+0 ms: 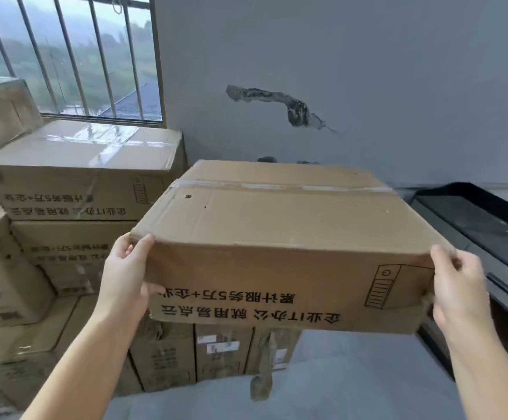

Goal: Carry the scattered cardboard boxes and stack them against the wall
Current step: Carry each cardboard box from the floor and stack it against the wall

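Both hands — left hand [125,277], right hand [458,286] — clamp the cardboard box [277,237] by its ends, probably keeping it level for the stack [74,174] by the wall [368,71].

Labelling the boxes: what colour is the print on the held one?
Black, on the brown cardboard box; head view shows it.

The box [280,237] hides the fingers of the left hand [125,274] and of the right hand [458,286]. It also covers the tops of the boxes below [216,353]. The picture's left edge cuts off the stack [65,189]. Its lower print is too blurry to read.
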A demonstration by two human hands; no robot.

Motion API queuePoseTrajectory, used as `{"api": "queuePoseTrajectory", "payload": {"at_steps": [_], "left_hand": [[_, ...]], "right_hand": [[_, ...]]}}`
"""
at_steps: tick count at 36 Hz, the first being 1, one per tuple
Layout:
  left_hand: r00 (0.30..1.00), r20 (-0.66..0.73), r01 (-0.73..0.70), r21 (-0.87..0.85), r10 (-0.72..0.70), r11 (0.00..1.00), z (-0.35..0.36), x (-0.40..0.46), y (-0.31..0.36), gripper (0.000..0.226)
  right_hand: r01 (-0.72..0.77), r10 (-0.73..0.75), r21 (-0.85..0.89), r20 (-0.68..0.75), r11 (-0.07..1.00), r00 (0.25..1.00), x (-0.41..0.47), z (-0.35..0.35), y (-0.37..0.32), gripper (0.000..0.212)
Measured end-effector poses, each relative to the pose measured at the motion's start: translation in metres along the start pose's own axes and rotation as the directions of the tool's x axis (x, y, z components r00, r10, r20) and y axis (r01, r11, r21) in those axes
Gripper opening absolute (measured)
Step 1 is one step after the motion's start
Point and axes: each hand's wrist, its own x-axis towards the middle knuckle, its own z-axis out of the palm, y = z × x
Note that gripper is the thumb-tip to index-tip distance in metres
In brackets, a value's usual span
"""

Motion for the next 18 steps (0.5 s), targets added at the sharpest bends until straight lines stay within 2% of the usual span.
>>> {"api": "queuePoseTrajectory", "payload": {"at_steps": [5, 10, 14, 16, 18], "left_hand": [[1.0, -0.011, -0.003, -0.048, 0.003, 0.999, 0.042, 0.059, 0.002, 0.021], [0.999, -0.036, -0.015, -0.084, 0.012, 0.996, 0.071, 0.121, -0.009, 0.016], [0.997, -0.058, 0.046, -0.126, -0.053, 0.991, 0.088, 0.165, -0.021, 0.022], [0.995, -0.048, 0.077, -0.12, -0.083, 0.99, 0.097, 0.187, -0.026, 0.017], [0.994, -0.041, 0.1, -0.067, -0.102, 0.993, 0.107, 0.202, -0.03, 0.003]], "right_hand": [[0.008, -0.009, 0.026, 0.026, 1.0, 1.0, 0.067, 0.061, 0.006, 0.032], [-0.026, 0.026, 0.038, 0.015, 0.999, 1.0, 0.12, 0.128, 0.027, 0.026], [-0.045, 0.045, -0.003, 0.065, 0.999, 0.997, 0.151, 0.181, 0.046, 0.028], [-0.069, 0.071, -0.03, 0.082, 0.997, 0.994, 0.159, 0.207, 0.054, 0.027], [-0.082, 0.087, -0.09, 0.059, 0.993, 0.994, 0.166, 0.227, 0.06, 0.037]]}}
